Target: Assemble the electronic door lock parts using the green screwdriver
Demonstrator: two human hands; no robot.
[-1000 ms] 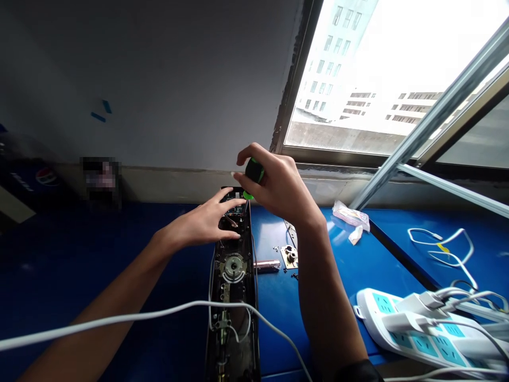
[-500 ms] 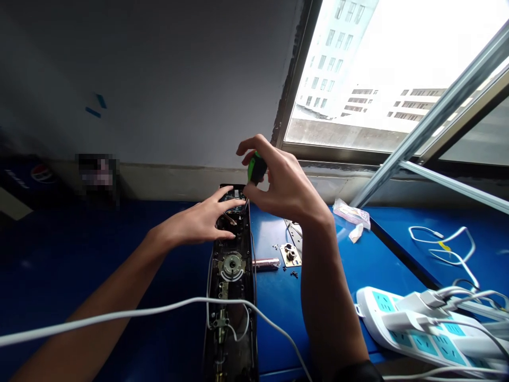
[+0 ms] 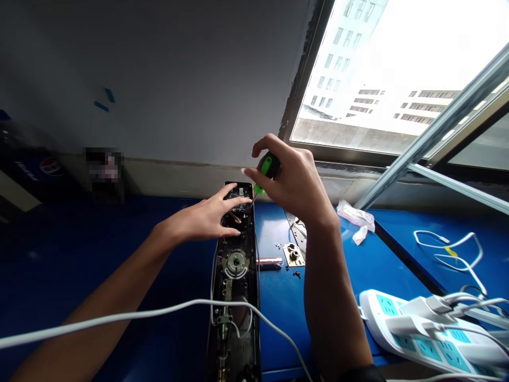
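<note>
A long black device housing point(image 3: 234, 244) lies lengthwise before me, its inside exposed: a circuit board point(image 3: 240, 197) at the far end, a round metal part point(image 3: 236, 263) midway, thin wires along the sides. My left hand point(image 3: 212, 215) rests across the far part of it with fingers spread, fingertips by the board. In my right hand point(image 3: 296, 178) is a green and black screwdriver point(image 3: 263, 172), gripped by its handle and tilted. Its shaft points down to the housing's right edge, near my left index fingertip; whether the tip touches a screw I cannot tell.
Right of the housing are a copper-coloured cylinder point(image 3: 270, 263), a small square metal plate point(image 3: 293, 255) and loose screws point(image 3: 297, 274). A white power strip point(image 3: 421, 329) with plugs stands at right. A white cable point(image 3: 159, 313) crosses in front. A plastic bag point(image 3: 356, 215) lies near the window.
The screwdriver has turned in my right hand, showing more of its green handle, and my right thumb has straightened. The whole view has shifted slightly. My left hand keeps its place on the housing.
</note>
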